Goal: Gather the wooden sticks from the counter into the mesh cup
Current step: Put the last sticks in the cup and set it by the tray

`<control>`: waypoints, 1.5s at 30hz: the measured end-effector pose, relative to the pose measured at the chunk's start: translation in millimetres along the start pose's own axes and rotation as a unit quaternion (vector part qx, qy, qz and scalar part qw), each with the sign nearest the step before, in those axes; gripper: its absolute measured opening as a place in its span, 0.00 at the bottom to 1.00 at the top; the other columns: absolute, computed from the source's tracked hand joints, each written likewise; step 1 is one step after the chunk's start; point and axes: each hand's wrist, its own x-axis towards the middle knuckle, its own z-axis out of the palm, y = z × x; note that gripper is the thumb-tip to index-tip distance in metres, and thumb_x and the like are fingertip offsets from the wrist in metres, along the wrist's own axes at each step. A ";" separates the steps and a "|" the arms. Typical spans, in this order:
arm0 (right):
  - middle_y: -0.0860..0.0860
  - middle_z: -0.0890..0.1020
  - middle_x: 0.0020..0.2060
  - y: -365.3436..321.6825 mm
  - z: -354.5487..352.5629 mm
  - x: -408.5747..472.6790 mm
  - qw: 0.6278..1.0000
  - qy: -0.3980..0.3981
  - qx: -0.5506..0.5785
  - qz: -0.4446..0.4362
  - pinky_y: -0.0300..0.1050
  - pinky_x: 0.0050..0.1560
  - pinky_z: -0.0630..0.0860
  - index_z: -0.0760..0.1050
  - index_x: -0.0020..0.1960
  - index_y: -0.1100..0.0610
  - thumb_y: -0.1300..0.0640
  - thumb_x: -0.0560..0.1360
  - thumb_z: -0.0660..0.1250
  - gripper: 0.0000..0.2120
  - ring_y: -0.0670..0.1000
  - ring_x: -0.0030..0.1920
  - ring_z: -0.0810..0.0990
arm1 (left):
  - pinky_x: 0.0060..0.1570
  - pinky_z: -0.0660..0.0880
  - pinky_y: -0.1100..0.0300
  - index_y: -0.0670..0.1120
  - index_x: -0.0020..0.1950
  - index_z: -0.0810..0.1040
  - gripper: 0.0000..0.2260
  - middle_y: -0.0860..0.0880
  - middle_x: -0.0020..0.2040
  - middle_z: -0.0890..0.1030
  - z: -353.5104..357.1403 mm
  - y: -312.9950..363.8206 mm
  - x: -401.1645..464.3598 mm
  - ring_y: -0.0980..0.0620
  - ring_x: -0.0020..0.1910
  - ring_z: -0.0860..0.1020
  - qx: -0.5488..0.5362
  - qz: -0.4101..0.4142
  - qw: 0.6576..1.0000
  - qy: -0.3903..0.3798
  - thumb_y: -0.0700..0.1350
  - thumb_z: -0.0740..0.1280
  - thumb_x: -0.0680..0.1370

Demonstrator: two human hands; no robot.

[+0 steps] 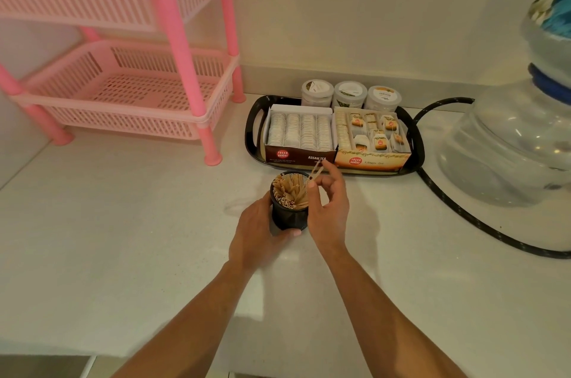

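Wooden sticks [290, 193] already crowd the black mesh cup [289, 210], which stands on the white counter [123, 223] just in front of the black tea tray [251, 130]. Your left hand [259, 231] is wrapped around the cup's near side, thumb across its base, steadying it. Your right hand [329, 207] pinches what looks like one or two last sticks [316, 172] between thumb and forefinger, their lower ends at the cup's far rim and their tops tilted toward the Assam tea box [301, 133]. No loose sticks show on the counter, so you seem to be at the final drop. Next, tip the pinched sticks upright, find a gap in the packed bundle, and let go while your left hand braces the cup.
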 end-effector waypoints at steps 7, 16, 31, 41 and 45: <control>0.44 0.76 0.57 5.4 -2.8 -3.9 0.992 -0.025 -0.109 -0.058 0.48 0.58 0.79 0.77 0.63 0.51 0.58 0.81 0.62 0.12 0.38 0.58 0.73 | 0.52 0.63 0.77 0.63 0.69 0.63 0.40 0.59 0.60 0.79 1.1 0.2 0.4 0.62 0.53 0.75 0.006 -0.012 1.000 0.000 0.73 0.71 0.62; 0.46 0.63 0.76 -2.0 -1.6 14.8 0.989 -0.095 -0.111 0.020 0.50 0.69 0.70 0.57 0.77 0.45 0.45 0.81 0.58 0.26 0.46 0.74 0.64 | 0.61 0.72 0.60 0.58 0.72 0.63 0.41 0.55 0.64 0.78 -1.7 2.6 -1.8 0.53 0.61 0.76 0.009 0.000 1.000 -0.005 0.71 0.72 0.64; 0.42 0.75 0.67 9.7 -8.8 10.6 0.974 -0.154 -0.162 -0.034 0.36 0.60 0.75 0.69 0.72 0.43 0.44 0.80 0.61 0.20 0.28 0.59 0.66 | 0.56 0.65 0.73 0.60 0.71 0.63 0.40 0.57 0.62 0.79 -3.2 1.6 -1.1 0.57 0.59 0.77 -0.014 0.017 1.000 -0.003 0.73 0.70 0.64; 0.44 0.65 0.75 10.2 -9.4 7.4 0.962 -0.199 -0.180 -0.045 0.39 0.61 0.74 0.73 0.70 0.50 0.42 0.81 0.56 0.22 0.45 0.71 0.65 | 0.59 0.70 0.69 0.59 0.72 0.62 0.41 0.56 0.63 0.79 0.3 -0.8 0.0 0.56 0.60 0.77 -0.012 0.021 1.000 -0.003 0.72 0.71 0.65; 0.44 0.65 0.75 12.1 -13.0 4.4 0.961 -0.212 -0.173 -0.031 0.28 0.59 0.67 0.51 0.78 0.39 0.30 0.76 0.52 0.33 0.37 0.67 0.61 | 0.60 0.72 0.66 0.59 0.72 0.62 0.42 0.56 0.63 0.79 1.6 -0.7 1.5 0.55 0.60 0.78 0.000 0.020 1.000 0.003 0.73 0.71 0.64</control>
